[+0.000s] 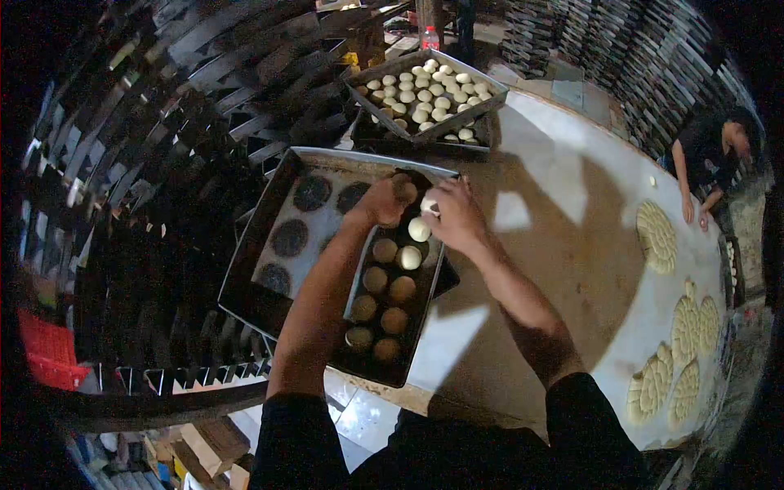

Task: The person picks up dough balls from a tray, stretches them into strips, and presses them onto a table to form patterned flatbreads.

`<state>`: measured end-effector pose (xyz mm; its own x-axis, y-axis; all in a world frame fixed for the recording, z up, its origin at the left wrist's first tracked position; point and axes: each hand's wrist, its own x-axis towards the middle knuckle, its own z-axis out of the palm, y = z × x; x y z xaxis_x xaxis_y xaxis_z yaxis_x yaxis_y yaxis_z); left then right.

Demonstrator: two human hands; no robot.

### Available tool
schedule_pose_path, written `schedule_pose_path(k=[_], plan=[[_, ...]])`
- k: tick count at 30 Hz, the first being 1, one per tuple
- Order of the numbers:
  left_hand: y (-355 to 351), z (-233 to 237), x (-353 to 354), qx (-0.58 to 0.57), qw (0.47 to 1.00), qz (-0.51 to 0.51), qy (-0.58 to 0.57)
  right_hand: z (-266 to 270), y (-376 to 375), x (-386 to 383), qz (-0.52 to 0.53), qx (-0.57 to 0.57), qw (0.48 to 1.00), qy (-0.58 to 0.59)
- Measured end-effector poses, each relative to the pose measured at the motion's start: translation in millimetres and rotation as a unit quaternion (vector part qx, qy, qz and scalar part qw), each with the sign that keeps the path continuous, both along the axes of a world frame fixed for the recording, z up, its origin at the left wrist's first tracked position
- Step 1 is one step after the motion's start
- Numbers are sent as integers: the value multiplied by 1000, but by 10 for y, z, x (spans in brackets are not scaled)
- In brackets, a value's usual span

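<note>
A dark rectangular baking tray point(417, 347) lies in front of me, holding rows of round dough balls. Several are brown on top, such as one brown-topped ball point(402, 288); others are pale, like the white dough ball point(410, 258). My right hand point(459, 216) is over the tray's far right side, its fingers closed on a pale dough ball point(429, 205). Just below those fingers sits another white dough ball point(419, 229). My left hand point(378, 204) has curled fingers beside a brownish ball point(404, 190); whether it grips that ball is hidden.
Left of the balls, a pale sheet with dark round marks point(290, 238) lies in a larger tray point(245, 260). Behind, a tray of dough balls point(425, 95) rests on another. Scored dough rounds point(656, 237) lie on the worktable point(600, 359) at right, near another person point(710, 155).
</note>
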<state>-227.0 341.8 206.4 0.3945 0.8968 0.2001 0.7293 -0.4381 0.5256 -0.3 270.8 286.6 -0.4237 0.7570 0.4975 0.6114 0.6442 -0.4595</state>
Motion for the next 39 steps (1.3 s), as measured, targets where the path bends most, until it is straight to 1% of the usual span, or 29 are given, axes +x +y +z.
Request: schedule_pose_path(k=[1, 2, 4, 5, 6, 7, 8, 9, 10, 11, 14, 16, 18, 20, 21, 22, 23, 24, 25, 26, 27, 29, 32, 34, 36, 37, 38, 39], plan=[[-60, 252, 23, 2, 994, -10, 112, -31, -79, 46, -9, 6, 999, -33], [-128, 487, 68, 2, 974, -26, 223, -57, -208, 204, -12, 10, 1000, 17], [-439, 976, 547, 75, 972, -24, 222, -113, -727, 771, -44, 3, 993, 113], [-607, 1202, 881, 141, 984, 2, 106, -385, -1010, 1123, -140, -1, 984, 109], [-723, 1502, 1251, 133, 985, -68, 81, -729, -1281, 1544, -169, 41, 980, 97], [-809, 1721, 1658, 128, 981, -138, 52, -1088, -1604, 1950, -222, 0, 973, 67], [-902, 1794, 2069, 103, 980, -171, 13, -1405, -1931, 2265, -274, -42, 960, 37], [-991, 1829, 2529, 77, 975, -208, -26, -1742, -2188, 2513, -310, -60, 948, 39], [-1111, 1808, 2974, 50, 966, -246, -64, -2066, -2478, 2751, -348, -76, 934, 42], [-1189, 1666, 3414, 52, 956, -285, -41, -2220, -2801, 3029, -389, -90, 916, 45], [-1538, 842, 4759, 69, 914, -400, 21, -1847, -3506, 3744, -450, -103, 887, -11], [-1856, 120, 5604, -133, 862, -477, 106, -1912, -3992, 4311, -512, -66, 856, -2], [-2226, -447, 6376, -301, 838, -445, 92, -2070, -4285, 4830, -548, -36, 835, 15], [-2582, -880, 7078, -209, 893, -393, 70, -2324, -4538, 5150, -576, -27, 816, 39], [-2821, -752, 7337, -240, 867, -410, 149, -2454, -4615, 5189, -573, -50, 803, 155], [-3072, -474, 7596, -267, 839, -419, 222, -2575, -4677, 5188, -558, -66, 783, 266], [-3289, -329, 7829, -291, 807, -422, 292, -2571, -4695, 5199, -557, -52, 777, 289], [-3511, -492, 7859, -288, 852, -374, 224, -2562, -4714, 5205, -555, -37, 770, 311], [-3673, -690, 7841, -286, 884, -329, 168, -2406, -4671, 5189, -574, 6, 780, 248], [-3750, -856, 7844, -294, 901, -294, 126, -2305, -4631, 5223, -587, 48, 786, 186], [-3794, -1005, 7836, -303, 912, -263, 88, -2281, -4594, 5264, -586, 63, 776, 226], [-3800, -1202, 7815, -344, 910, -229, 36, -2255, -4569, 5176, -581, 84, 749, 308], [-3666, -1309, 7728, -434, 870, -234, 7, -2084, -4621, 5223, -611, 69, 752, 237], [-3577, -1354, 7532, -469, 847, -251, -8, -2080, -4617, 5233, -605, 99, 767, 190], [-3562, -1398, 7203, -463, 851, -248, -23, -2063, -4615, 5213, -608, 112, 765, 179], [-3582, -1363, 6991, -453, 860, -232, -31, -2026, -4626, 5203, -612, 107, 760, 191], [-3629, -1338, 6733, -445, 873, -196, -38, -1993, -4645, 5170, -615, 100, 755, 202], [-3686, -1269, 6473, -437, 884, -158, -46, -1994, -4670, 5148, -621, 42, 738, 262]])
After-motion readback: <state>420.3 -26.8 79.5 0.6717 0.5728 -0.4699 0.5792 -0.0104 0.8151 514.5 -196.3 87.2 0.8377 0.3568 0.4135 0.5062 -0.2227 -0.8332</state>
